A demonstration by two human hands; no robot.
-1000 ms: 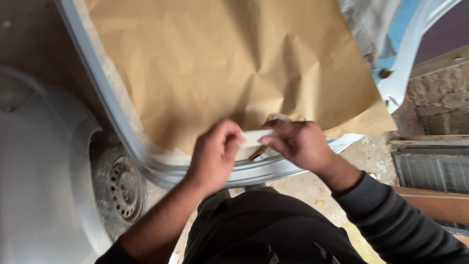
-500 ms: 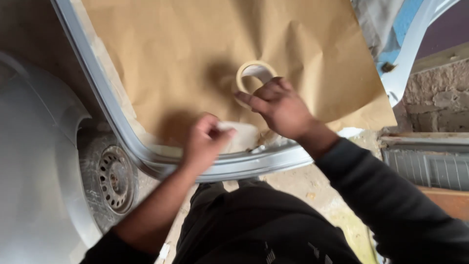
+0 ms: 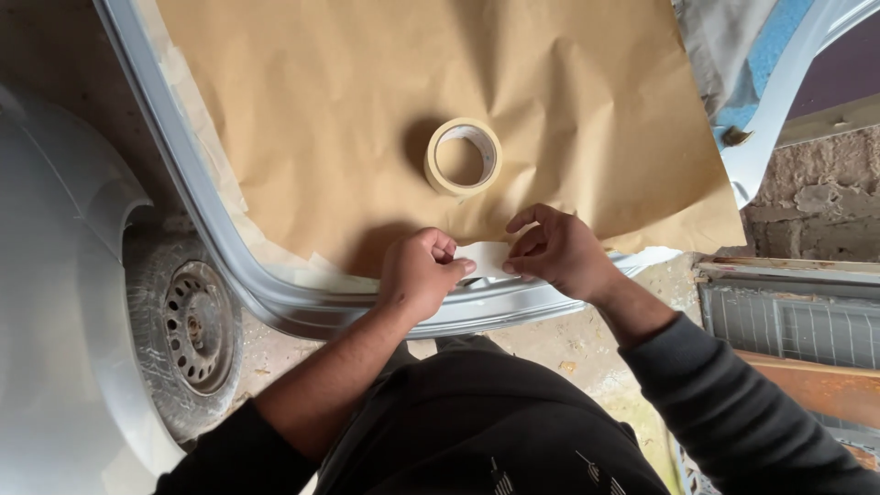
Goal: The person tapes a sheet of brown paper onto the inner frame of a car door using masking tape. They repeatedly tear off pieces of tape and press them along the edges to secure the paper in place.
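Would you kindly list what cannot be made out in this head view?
- Strip of masking tape: both ends hidden under left hand and right hand.
- Brown masking paper: top cut off by frame edge.
- Wheel: partly hidden behind grey car body.

A car body repair yard or workshop, judging by the bare steel wheel (image 3: 188,325) at lower left, the grey car panel (image 3: 50,302) beside it, brown masking paper (image 3: 385,101) taped over a pale frame (image 3: 302,307), and rough ground below.
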